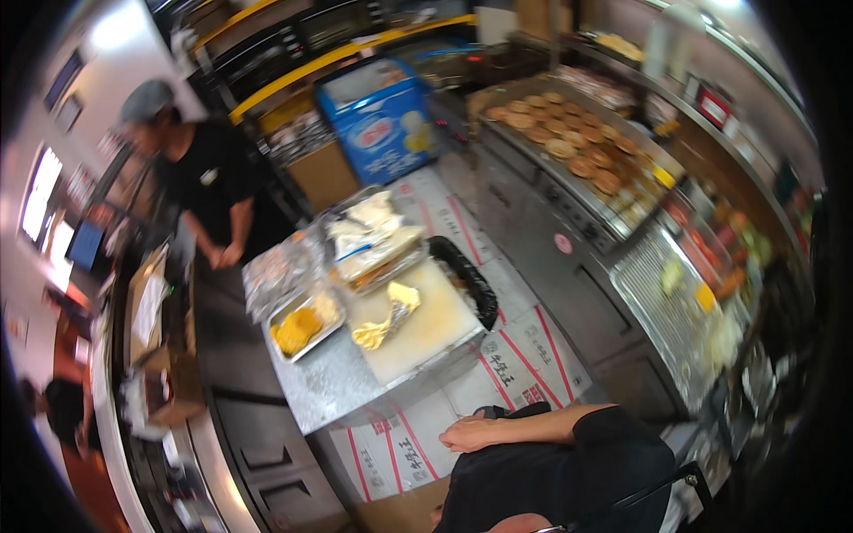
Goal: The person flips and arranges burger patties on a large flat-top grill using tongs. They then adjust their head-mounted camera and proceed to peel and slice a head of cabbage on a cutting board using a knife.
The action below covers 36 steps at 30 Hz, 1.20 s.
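My right hand (461,434) hangs before my black shirt, fingers curled, with nothing visible in it. Of my left hand (436,514), only a sliver shows at the bottom edge; the shirt hides the rest. Beyond them stands a metal-topped table (320,393). A white cutting board (426,340) on it bears a crumpled foil wrapper (390,320), gold and silver. Left of the board, a metal tray (300,350) holds yellow slices (295,330) and paler food. Behind are a foil-covered pile (283,266) and a stacked tray with white sheets (366,223) and a blue-handled tool (353,252).
A co-worker (213,166) in a hair cover stands at the back left. Round buns or patties lie on a griddle (566,133) at right, near a ribbed tray (660,300). Flattened cardboard (513,360) covers the floor. A black-lined bin (476,280) stands behind the table, a blue freezer (380,133) further back.
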{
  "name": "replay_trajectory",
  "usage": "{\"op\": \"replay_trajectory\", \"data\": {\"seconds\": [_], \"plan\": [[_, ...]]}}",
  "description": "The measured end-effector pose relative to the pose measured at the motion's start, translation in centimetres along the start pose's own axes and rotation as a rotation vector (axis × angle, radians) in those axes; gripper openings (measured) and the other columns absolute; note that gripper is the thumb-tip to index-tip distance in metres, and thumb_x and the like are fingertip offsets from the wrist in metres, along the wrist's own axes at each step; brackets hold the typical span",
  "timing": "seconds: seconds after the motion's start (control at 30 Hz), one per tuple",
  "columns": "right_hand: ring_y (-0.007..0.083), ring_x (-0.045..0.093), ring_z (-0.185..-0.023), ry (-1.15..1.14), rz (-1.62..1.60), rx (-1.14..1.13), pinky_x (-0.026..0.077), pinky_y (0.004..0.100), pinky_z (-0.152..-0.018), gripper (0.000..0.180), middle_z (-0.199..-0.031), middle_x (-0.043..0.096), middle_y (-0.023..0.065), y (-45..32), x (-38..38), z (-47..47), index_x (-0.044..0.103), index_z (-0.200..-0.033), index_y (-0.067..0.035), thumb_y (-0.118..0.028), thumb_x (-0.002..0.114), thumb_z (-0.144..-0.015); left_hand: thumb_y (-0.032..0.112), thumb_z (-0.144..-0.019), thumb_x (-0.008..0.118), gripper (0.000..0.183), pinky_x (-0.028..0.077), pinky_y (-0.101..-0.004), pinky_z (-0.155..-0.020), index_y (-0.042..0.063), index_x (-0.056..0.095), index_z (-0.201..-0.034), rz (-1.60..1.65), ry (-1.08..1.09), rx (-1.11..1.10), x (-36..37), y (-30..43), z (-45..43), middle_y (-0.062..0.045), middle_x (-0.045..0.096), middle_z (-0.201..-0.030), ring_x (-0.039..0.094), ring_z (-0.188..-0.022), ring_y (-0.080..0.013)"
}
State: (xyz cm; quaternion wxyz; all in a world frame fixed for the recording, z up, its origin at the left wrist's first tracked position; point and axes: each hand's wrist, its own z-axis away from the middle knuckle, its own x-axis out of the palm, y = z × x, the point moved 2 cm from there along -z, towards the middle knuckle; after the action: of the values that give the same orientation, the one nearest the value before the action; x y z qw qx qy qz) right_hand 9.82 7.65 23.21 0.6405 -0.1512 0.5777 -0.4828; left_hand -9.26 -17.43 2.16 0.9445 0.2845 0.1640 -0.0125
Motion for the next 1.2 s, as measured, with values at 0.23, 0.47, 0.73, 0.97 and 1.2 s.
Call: {"op": "replay_trajectory", "data": {"seconds": [0.23, 0.47, 0.73, 0.97, 1.2], "plan": [[0.0363, 0.059, -0.083, 0.203, -0.049, 0.139, 0.044, 0.0452, -0.070, 0.014, -0.083, 0.061, 0.0162, 0.7, 2.4, 3.7, 0.053, -0.087, -0.005, -0.016, 0.056, -0.080, 0.033, -0.085, 0.063, 0.030, 0.049, -0.0298, -0.065, 0.004, 0.063, -0.092, -0.185, -0.152, 0.098, -5.2, 6.0, -6.9, -0.008, 0.066, -0.081, 0.062, -0.073, -0.0162], [0.0356, 0.058, -0.081, 0.439, -0.185, 0.216, 0.044, 0.0452, -0.069, 0.014, -0.080, 0.060, 0.0148, 3.0, 1.4, 8.1, 0.052, -0.086, -0.006, -0.017, 0.057, -0.080, 0.034, -0.085, 0.063, 0.032, 0.049, -0.0305, -0.066, 0.004, 0.063, -0.094, -0.307, -0.250, 0.250, -0.4, 13.7, -8.4, -0.008, 0.066, -0.081, 0.062, -0.074, -0.0167], [0.0349, 0.059, -0.074, 0.595, -0.153, 0.126, 0.044, 0.0462, -0.063, 0.012, -0.074, 0.061, 0.0129, 8.1, -1.2, 14.0, 0.054, -0.083, -0.008, -0.018, 0.055, -0.078, 0.036, -0.085, 0.062, 0.034, 0.049, -0.0313, -0.066, 0.004, 0.063, -0.095, -0.491, -0.374, 0.355, 12.7, 20.9, -5.9, -0.009, 0.066, -0.082, 0.062, -0.074, -0.0172], [0.0356, 0.059, -0.073, 0.642, -0.162, 0.098, 0.043, 0.0473, -0.061, 0.013, -0.075, 0.060, 0.0145, 11.4, -2.2, 19.2, 0.054, -0.081, -0.007, -0.019, 0.056, -0.078, 0.037, -0.086, 0.061, 0.035, 0.049, -0.0320, -0.066, 0.004, 0.063, -0.096, -0.688, -0.415, 0.406, 17.4, 24.0, -4.2, -0.010, 0.067, -0.083, 0.063, -0.075, -0.0177], [0.0387, 0.059, -0.078, 0.737, -0.211, 0.298, 0.045, 0.0488, -0.066, 0.015, -0.078, 0.061, 0.0186, 15.0, -1.1, 26.1, 0.054, -0.081, -0.002, -0.016, 0.056, -0.076, 0.039, -0.086, 0.060, 0.037, 0.049, -0.0326, -0.066, 0.004, 0.063, -0.098, -0.911, -0.487, 0.431, 20.9, 26.3, -5.7, -0.010, 0.067, -0.084, 0.063, -0.075, -0.0181]]}}
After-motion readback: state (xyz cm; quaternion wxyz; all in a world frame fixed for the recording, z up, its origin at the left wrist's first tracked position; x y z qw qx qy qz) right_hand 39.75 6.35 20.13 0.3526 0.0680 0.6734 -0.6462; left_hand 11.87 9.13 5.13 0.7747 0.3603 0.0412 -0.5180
